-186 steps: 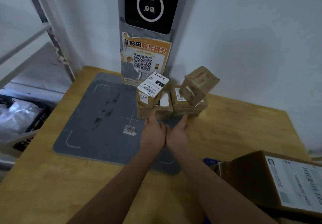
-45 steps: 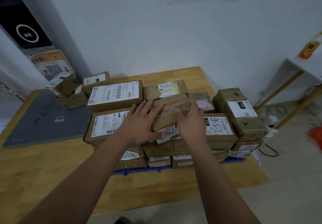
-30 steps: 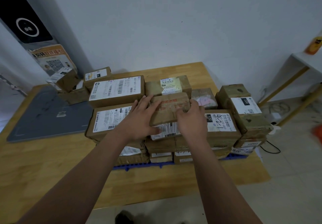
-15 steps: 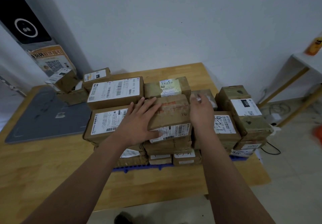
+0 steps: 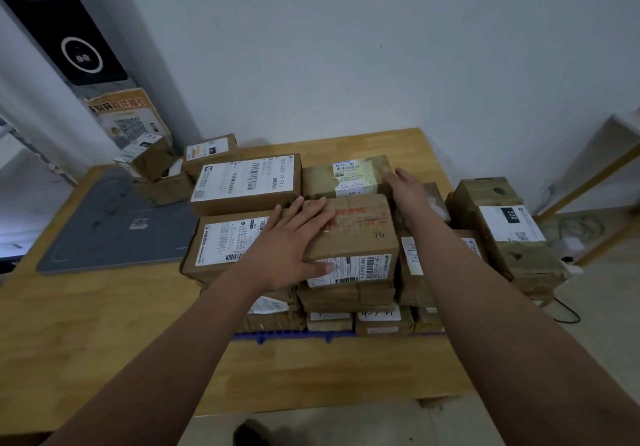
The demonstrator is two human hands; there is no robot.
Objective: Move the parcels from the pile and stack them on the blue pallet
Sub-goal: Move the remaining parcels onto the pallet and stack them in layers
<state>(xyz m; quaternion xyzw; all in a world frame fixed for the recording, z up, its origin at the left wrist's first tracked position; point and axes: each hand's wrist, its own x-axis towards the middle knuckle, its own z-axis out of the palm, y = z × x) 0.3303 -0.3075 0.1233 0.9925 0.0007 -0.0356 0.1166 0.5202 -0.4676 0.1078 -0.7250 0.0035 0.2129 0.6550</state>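
- Far off to the left of my left hand [image 5: 289, 248], the leftover parcels [image 5: 154, 165] are waiting in a small heap beyond the grey mat [image 5: 114, 227]. They are well apart from the stack.
- Just left of that hand, the big labelled parcel [image 5: 225, 246] is lying flat. My wrist is crossing its corner, so a careless pull back could be dragging it toward the front edge.
- My left hand is pressing down with the fingers spread and straight, clamped on nothing. The palm is covering the left end of the brown parcel [image 5: 356, 227] and the thumb is lying on its front label.
- That parcel is sitting on top of the stack on the blue pallet [image 5: 294, 335], directly under my palm. I judge that pushing from one side only could be skewing it or sliding it over its neighbour.
- My right hand [image 5: 410, 191] is reaching past the parcel's far right corner with the fingers apart and straight, holding nothing. Whether it is touching the yellow-labelled parcel [image 5: 349, 177] I cannot tell.
- Right of that hand, the 220 parcel [image 5: 502, 223] is sitting tilted near the stack's outer side. A knock from my forearm might be tipping it off toward the floor.
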